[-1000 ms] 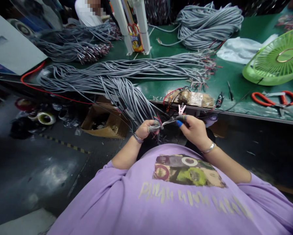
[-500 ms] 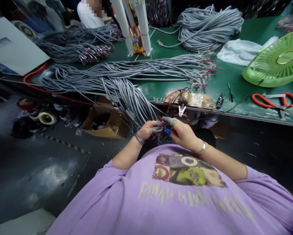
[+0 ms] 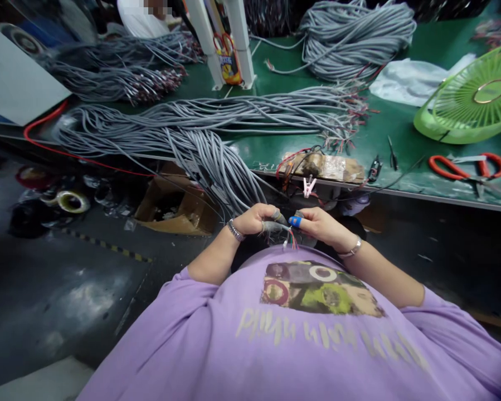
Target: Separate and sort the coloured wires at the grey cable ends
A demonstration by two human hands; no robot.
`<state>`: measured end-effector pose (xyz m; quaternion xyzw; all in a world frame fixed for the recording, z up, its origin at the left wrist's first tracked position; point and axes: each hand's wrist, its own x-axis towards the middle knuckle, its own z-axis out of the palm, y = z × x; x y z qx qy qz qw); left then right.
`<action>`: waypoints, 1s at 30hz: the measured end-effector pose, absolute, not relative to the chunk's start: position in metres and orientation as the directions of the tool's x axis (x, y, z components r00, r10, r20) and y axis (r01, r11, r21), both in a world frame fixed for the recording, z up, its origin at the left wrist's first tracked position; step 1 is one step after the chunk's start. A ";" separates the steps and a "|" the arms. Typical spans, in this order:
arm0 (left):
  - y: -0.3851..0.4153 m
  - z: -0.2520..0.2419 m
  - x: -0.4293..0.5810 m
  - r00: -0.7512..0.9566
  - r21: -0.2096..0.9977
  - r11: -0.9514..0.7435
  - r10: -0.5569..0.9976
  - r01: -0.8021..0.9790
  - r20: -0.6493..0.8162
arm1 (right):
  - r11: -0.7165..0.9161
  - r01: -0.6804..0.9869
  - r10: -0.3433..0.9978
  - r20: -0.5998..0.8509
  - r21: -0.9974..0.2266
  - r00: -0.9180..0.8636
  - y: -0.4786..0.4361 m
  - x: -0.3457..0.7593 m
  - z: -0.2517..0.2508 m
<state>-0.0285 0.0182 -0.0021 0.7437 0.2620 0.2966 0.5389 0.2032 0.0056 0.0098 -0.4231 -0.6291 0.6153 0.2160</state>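
My left hand is closed around the end of a grey cable, its thumb and fingers in worn grey finger covers. From that end, thin red, green and white wires fan out and hang down in front of my shirt. Close to the wires, my right hand has its thumb, in a blue cover, pressed against the forefinger; what lies in that pinch is too small to make out. A thick bundle of grey cables droops over the table edge down to my left hand.
On the green table lie more grey cables, a big cable coil, red-handled pliers, tweezers and a green fan. A pink clip sits at the edge. Below stands a cardboard box.
My hands have drawn slightly apart, and the right thumb has turned into view. The coloured wires now hang free below the fingers. The camera view has shifted slightly.
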 end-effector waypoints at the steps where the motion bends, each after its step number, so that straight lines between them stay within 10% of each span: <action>1: 0.020 0.000 -0.028 0.693 0.930 -0.357 0.692 0.087 0.200 | -0.123 0.271 0.826 -0.250 -0.955 -0.505 0.007 0.206 0.009; 13: 0.021 0.002 -0.023 0.574 0.829 -0.516 0.753 0.213 0.321 | -0.244 -0.110 0.965 -0.230 -0.964 -0.123 0.017 0.232 -0.005; 19: 0.017 0.002 -0.024 0.487 0.844 -0.465 0.821 0.268 0.298 | -0.277 0.170 0.753 -0.324 -0.946 -0.573 0.003 0.244 0.007; 25: 0.017 0.000 -0.018 0.580 0.789 -0.519 0.770 0.328 0.265 | -0.175 0.177 0.833 -0.242 -0.969 -0.499 0.006 0.219 0.011; 30: 0.015 -0.007 -0.018 0.591 0.725 -0.531 0.779 0.440 0.212 | 0.210 0.434 0.876 -0.028 -0.876 -0.481 0.011 0.205 0.014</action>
